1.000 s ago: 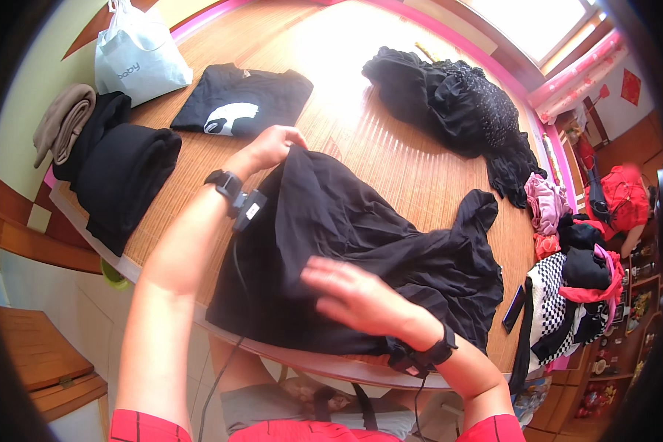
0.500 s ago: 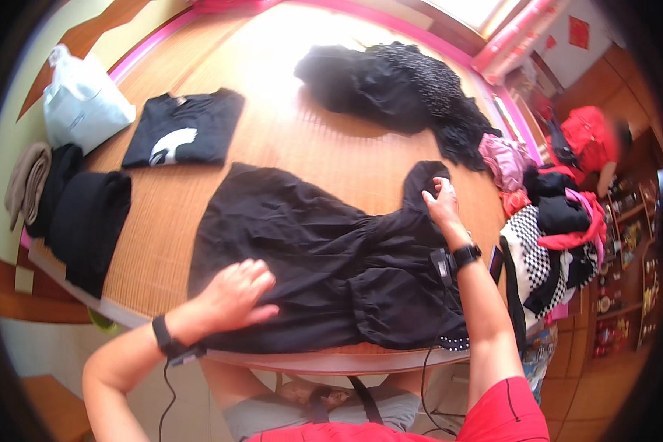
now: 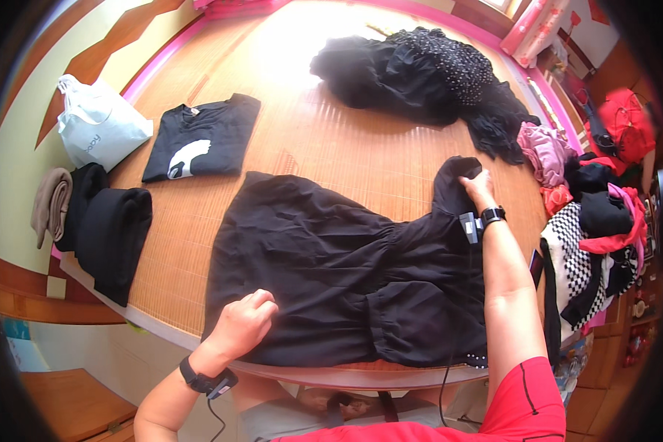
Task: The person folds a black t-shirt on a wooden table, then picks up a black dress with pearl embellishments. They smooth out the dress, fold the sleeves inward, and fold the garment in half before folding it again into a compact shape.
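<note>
A black dress (image 3: 309, 258) lies spread across the bamboo mat, its gathered waist to the right of middle and its skirt toward the left. At its far right end, my right hand (image 3: 480, 188) is closed on the edge of the dress's raised sleeve. My left hand (image 3: 247, 320) is over the lower left of the skirt with its fingers curled in. Whether cloth is caught in those fingers is hidden. White dots trim a small part (image 3: 476, 359) of the dress at the near right edge.
A folded black T-shirt (image 3: 202, 140) lies at the far left, beside a pale bag (image 3: 99, 125) and folded dark clothes (image 3: 114, 239). A black garment heap (image 3: 398, 77) lies at the back. Mixed clothes (image 3: 589, 221) are piled along the right edge. Cables hang from both wrist devices.
My right hand has gone from loosely spread fingers to gripping the sleeve edge. The fingers of my left hand have curled in. The whole view has shifted slightly.
</note>
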Demonstrator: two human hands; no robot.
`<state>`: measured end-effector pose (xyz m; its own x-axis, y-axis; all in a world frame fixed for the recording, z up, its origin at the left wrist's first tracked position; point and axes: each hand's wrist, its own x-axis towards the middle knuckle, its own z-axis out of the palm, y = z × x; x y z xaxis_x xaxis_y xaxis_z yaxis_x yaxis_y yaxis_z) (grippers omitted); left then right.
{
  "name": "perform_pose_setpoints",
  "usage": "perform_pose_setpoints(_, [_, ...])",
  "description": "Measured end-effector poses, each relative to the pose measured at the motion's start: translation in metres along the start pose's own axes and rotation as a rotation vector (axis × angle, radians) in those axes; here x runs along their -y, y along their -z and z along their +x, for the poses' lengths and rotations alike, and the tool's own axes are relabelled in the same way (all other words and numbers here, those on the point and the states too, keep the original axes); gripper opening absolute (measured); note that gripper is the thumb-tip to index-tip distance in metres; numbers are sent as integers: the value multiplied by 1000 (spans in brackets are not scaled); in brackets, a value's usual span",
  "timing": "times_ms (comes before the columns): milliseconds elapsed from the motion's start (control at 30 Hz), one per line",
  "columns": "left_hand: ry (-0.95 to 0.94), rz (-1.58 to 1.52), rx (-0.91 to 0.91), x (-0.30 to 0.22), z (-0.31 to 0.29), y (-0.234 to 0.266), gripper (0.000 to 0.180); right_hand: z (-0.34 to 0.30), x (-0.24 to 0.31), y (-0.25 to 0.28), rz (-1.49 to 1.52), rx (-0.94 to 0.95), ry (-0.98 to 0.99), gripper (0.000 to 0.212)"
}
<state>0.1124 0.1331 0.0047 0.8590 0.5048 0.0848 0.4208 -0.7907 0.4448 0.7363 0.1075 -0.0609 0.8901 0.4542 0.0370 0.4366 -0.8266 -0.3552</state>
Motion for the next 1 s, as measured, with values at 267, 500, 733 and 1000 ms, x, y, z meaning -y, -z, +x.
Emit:
perform_pose_setpoints(267, [205,-290,-263,12,27,28,19,-9,-45,63,692,-159,149,24])
perform_pose_setpoints(500, [181,-606,-467,23,39,58,17,-170,-74,198,1330,98,247,29])
perform_pose_setpoints(733, [150,-393,-518,32,-18,36,20,-274,-159,212,1310,290,210,56])
perform_pose_setpoints(1000, [210,-109,-494,54,-35,-9,14,-328,-188,180,996,347,224,35])
